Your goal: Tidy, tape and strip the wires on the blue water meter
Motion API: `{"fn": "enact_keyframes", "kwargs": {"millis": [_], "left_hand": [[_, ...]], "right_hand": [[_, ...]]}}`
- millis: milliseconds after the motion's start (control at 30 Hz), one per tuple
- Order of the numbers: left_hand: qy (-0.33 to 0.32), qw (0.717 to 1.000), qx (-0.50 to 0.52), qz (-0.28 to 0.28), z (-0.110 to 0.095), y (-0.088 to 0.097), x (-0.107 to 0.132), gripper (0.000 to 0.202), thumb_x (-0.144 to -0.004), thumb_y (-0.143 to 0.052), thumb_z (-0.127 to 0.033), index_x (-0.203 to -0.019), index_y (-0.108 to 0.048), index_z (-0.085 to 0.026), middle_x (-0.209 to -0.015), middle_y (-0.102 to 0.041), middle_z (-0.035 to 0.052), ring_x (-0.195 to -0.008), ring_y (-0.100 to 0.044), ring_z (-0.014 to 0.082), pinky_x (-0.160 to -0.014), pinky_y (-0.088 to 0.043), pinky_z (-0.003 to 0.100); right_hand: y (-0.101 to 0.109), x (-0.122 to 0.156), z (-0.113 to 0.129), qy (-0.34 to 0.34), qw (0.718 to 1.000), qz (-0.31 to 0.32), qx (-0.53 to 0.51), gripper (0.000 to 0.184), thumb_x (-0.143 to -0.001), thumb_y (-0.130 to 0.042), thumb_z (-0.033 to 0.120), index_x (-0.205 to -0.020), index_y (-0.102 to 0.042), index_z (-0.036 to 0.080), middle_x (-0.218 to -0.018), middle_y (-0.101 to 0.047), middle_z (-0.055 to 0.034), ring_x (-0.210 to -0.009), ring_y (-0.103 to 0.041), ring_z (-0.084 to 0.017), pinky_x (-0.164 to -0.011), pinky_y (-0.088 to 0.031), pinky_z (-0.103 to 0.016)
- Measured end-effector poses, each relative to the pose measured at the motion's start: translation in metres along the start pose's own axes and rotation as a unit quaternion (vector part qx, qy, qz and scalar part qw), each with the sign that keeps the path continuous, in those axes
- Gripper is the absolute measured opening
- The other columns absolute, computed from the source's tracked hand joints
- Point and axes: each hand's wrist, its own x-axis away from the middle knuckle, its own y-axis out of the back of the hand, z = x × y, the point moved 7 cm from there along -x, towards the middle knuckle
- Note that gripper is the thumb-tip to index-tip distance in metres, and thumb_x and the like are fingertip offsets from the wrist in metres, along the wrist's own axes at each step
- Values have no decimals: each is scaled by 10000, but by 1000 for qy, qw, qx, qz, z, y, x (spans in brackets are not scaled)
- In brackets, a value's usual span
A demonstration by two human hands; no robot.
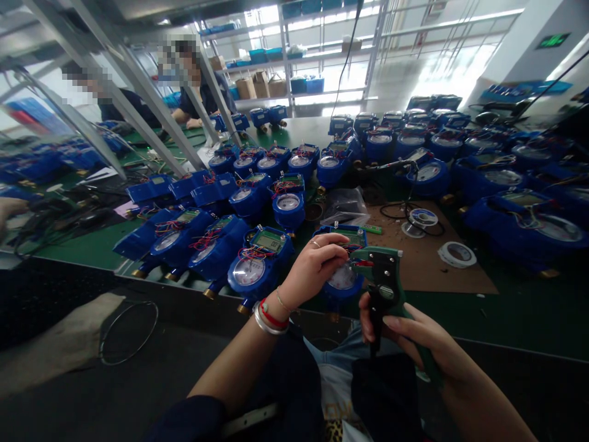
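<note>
My right hand [421, 334] is wrapped round the handles of a green and black wire stripper [386, 279]. The tool's jaws reach left over a blue water meter [343, 279] at the table's front edge. My left hand [308, 270], with a ring and bracelets at the wrist, bends over the same meter, its fingers pinched at the thin coloured wires [353, 247] beside the jaws. Fingers and tool partly cover the meter's display and dial. Just left stands another blue water meter [251, 270], its display lit and its red wires loose.
Rows of blue meters [288, 205] fill the left and right. A brown board [442, 270] carries a solder spool [421, 221] and a tape roll [456, 254]. A plastic bag [345, 205] lies behind my hands. Co-workers sit across the bench; another person's arm [59, 344] shows at left.
</note>
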Motion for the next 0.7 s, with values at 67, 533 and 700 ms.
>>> {"fn": "enact_keyframes", "kwargs": {"millis": [67, 533, 700], "left_hand": [[6, 1000, 15, -5, 2, 1, 1, 108, -925, -545, -196, -922, -653, -192, -1228, -594, 96, -1160, -555, 203, -1018, -444, 391], [5, 999, 35, -14, 4, 0, 4, 101, -922, -556, -212, -919, -655, -194, -1241, -586, 98, -1172, -549, 216, -1027, -434, 402], [3, 999, 37, -15, 5, -1, 5, 91, -919, -561, -205, -918, -651, -191, -1243, -587, 95, -1175, -548, 214, -1039, -424, 401]], "right_hand": [[-1, 0, 1, -3, 1000, -11, -3, 356, -834, -665, 387, -1124, -611, 188, -886, -626, -86, -817, -580, -214, -770, -460, -345], [0, -2, 1, -15, 999, -6, 35, 329, -867, -625, 393, -1102, -570, 171, -822, -595, -53, -735, -559, -197, -702, -428, -338], [-2, -3, 3, -18, 999, 1, 38, 330, -863, -629, 411, -1081, -577, 170, -819, -586, -51, -733, -558, -194, -699, -428, -341]]}}
